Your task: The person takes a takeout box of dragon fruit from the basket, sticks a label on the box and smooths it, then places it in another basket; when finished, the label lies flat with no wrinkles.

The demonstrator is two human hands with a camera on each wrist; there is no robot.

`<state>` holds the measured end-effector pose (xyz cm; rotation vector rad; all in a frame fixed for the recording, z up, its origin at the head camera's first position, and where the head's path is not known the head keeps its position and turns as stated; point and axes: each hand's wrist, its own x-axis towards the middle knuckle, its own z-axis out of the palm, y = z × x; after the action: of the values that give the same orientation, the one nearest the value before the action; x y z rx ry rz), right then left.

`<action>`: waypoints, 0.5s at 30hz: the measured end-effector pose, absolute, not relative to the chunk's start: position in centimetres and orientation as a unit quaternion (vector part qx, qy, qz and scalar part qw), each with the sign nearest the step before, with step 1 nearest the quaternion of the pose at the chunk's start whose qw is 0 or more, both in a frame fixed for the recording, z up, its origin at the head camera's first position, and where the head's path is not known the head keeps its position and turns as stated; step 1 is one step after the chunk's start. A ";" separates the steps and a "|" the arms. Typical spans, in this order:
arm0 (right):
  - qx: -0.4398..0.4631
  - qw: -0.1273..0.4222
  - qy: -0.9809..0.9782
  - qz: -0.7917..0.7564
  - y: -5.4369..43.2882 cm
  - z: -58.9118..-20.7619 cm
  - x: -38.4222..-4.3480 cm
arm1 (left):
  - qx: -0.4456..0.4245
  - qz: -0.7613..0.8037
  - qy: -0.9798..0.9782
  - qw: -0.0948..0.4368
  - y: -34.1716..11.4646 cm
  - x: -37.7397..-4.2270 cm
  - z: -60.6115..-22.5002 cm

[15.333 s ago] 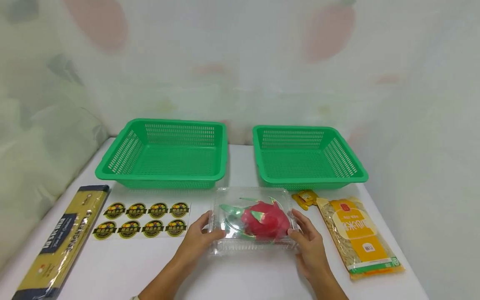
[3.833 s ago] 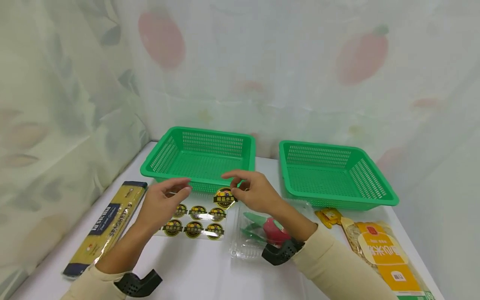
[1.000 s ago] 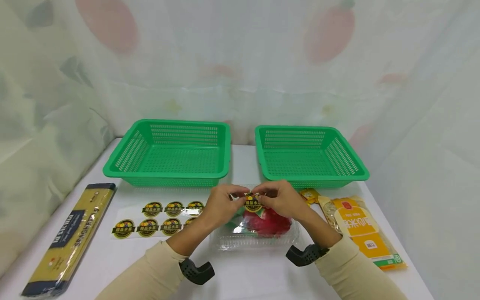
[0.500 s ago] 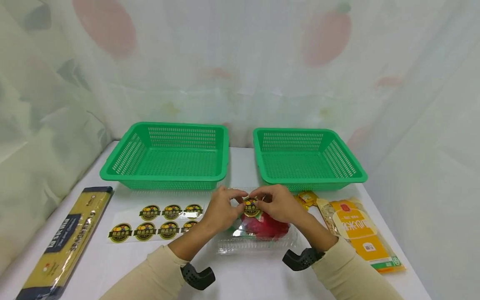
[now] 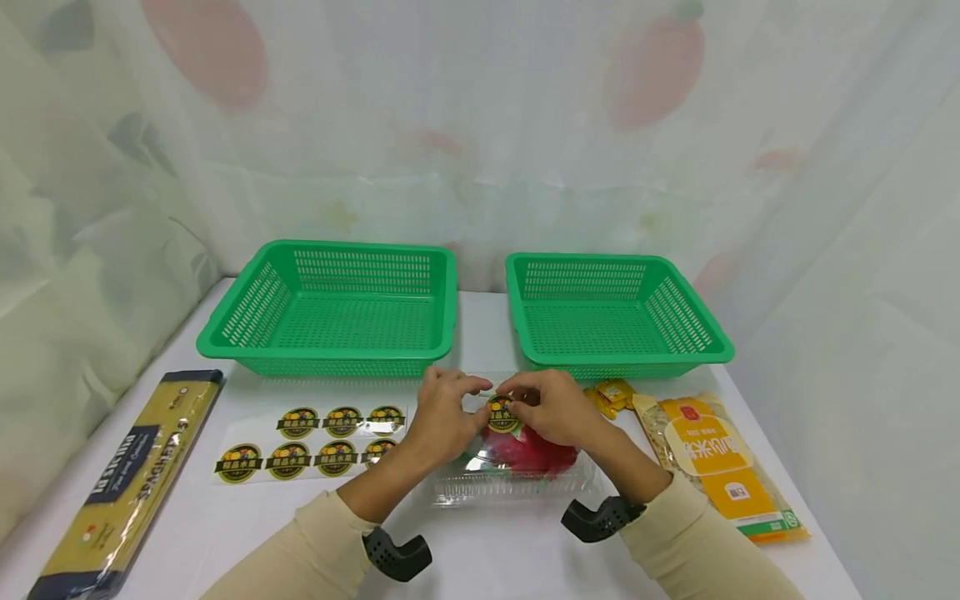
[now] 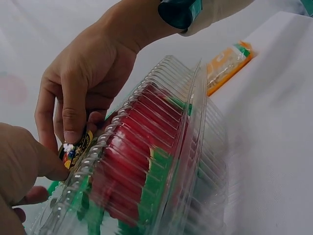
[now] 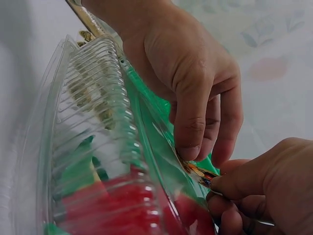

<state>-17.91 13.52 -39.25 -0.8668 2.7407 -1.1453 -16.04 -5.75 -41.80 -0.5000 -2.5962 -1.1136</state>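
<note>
A clear plastic clamshell box (image 5: 517,492) lies in front of me with a red dragon fruit (image 5: 536,454) inside. Over its lid, both hands hold a round black-and-gold sticker (image 5: 502,414) at its edges. My left hand (image 5: 444,421) has its thumb at the sticker's left side, and my right hand (image 5: 555,408) pinches the right side. In the right wrist view the sticker (image 7: 199,172) sits close to the lid; whether all of it touches the plastic I cannot tell. My fingers hide part of it and the lid's back.
Left of the box lies a sheet of similar stickers (image 5: 315,479), with a gap at its upper left. Beyond it is a spaghetti pack (image 5: 142,467). Two green baskets (image 5: 330,354) stand behind. Right are a small yellow packet (image 5: 615,393) and a bag of rice noodles (image 5: 720,467).
Earlier, both hands held the box and the sticker was on its sheet. The right hand lifted it off, and both hands brought it over the lid. In the last half second they barely move.
</note>
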 end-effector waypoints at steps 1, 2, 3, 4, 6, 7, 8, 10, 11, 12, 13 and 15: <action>-0.277 0.023 0.887 -0.368 13.5 -39.2 -17.9 | -0.167 -0.376 -0.901 0.139 -5.7 -16.0 -41.8; -0.274 0.023 0.889 -0.368 13.5 -39.2 -17.8 | -0.163 -0.367 -0.905 0.141 -5.7 -16.0 -41.7; -0.271 0.022 0.890 -0.366 13.5 -39.2 -17.8 | -0.160 -0.360 -0.908 0.143 -5.7 -16.0 -41.7; -0.270 0.019 0.891 -0.365 13.5 -39.2 -17.7 | -0.157 -0.353 -0.911 0.144 -5.7 -16.0 -41.7; -0.268 0.013 0.892 -0.364 13.4 -39.2 -17.6 | -0.150 -0.344 -0.916 0.143 -5.8 -16.0 -41.7; -0.270 0.007 0.892 -0.363 13.3 -39.2 -17.5 | -0.147 -0.341 -0.917 0.142 -5.9 -16.0 -41.7; -0.273 0.000 0.892 -0.361 13.3 -39.3 -17.5 | -0.144 -0.340 -0.919 0.138 -6.0 -16.0 -41.7; -0.282 -0.018 0.891 -0.355 13.1 -39.5 -17.3 | -0.138 -0.341 -0.921 0.132 -6.2 -16.0 -41.8; -0.285 -0.025 0.891 -0.352 13.0 -39.7 -17.2 | -0.135 -0.342 -0.921 0.129 -6.3 -16.0 -41.9; -0.288 -0.034 0.892 -0.347 12.9 -39.8 -17.1 | -0.132 -0.341 -0.922 0.127 -6.4 -16.0 -42.0; -0.290 -0.044 0.894 -0.340 12.8 -39.9 -17.0 | -0.130 -0.342 -0.922 0.125 -6.5 -16.0 -42.1; -0.291 -0.064 0.898 -0.323 12.5 -40.2 -16.8 | -0.125 -0.346 -0.922 0.121 -6.6 -16.0 -42.3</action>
<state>-16.75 12.49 -40.21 -0.9551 2.9431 -1.0589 -15.98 -6.60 -42.29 -0.3665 -2.6923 -1.0115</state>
